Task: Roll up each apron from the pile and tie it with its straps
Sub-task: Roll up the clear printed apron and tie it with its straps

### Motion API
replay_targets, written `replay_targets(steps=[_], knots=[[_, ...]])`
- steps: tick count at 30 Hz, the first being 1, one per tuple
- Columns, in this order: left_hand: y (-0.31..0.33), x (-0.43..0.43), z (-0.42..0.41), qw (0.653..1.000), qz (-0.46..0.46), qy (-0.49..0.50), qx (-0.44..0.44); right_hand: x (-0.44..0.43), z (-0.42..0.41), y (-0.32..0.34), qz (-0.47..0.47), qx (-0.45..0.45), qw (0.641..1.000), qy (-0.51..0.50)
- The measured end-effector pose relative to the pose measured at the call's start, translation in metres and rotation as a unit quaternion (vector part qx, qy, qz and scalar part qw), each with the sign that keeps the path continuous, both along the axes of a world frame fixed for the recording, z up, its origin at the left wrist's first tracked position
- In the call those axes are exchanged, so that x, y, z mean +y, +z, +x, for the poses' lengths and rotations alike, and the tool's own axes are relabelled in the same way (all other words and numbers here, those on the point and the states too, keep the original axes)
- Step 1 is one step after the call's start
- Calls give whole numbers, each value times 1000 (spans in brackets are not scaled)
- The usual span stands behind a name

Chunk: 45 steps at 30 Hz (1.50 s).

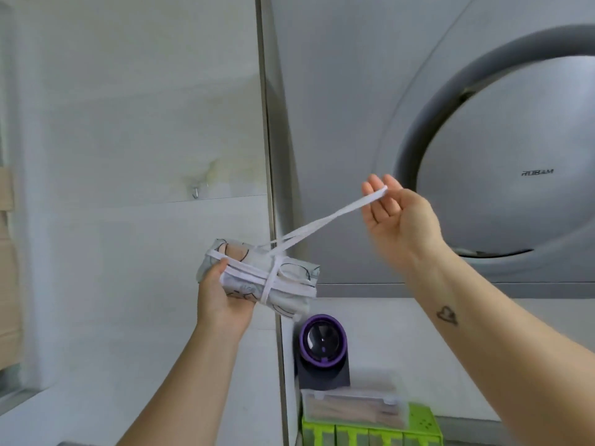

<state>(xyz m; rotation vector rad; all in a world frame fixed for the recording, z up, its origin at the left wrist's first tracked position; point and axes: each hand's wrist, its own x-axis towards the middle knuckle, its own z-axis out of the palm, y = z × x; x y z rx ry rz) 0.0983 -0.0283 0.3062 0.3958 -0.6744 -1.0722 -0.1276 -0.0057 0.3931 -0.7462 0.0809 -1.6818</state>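
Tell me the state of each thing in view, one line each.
apron: rolled up, bound crosswise with its straps, held in the air.
strap: stretched taut from the apron to the right hand.
left hand: grips the apron.
right hand: raised, holds the strap's end.

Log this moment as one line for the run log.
stage: tying | left hand: grips rolled apron from below | right hand: holds strap taut | apron: already wrapped crosswise

The only legible text is the brand name "ROBAM" [537, 172]. It is written in small, dark, slightly blurred capitals on the smooth grey round panel [502, 130] of the range hood [338, 91], inside the panel's dark ring.
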Motion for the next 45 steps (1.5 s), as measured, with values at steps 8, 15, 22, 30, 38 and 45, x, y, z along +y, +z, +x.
replay_targets(steps=[8, 15, 22, 30, 38, 45], knots=[[-9, -24, 82, 998, 14, -20, -53, -36, 128, 35, -274, 408, 734, -468], [1, -38, 147, 994, -49, 83, 53, -91, 196, 34, -102, 386, 816, -418], [-10, -47, 165, 994, -29, 92, 51, -115, 211, 30, 131, 170, 966, -146], [-18, -56, 203, 989, 52, 14, -135, -113, 232, 75, -105, 444, 840, -294], [-5, -35, 195, 890, -35, 205, -406, -105, 267, 124, -140, 477, 867, 25], [-13, -43, 202, 858, 8, 219, -465, -102, 286, 129, -246, 571, 782, -39]])
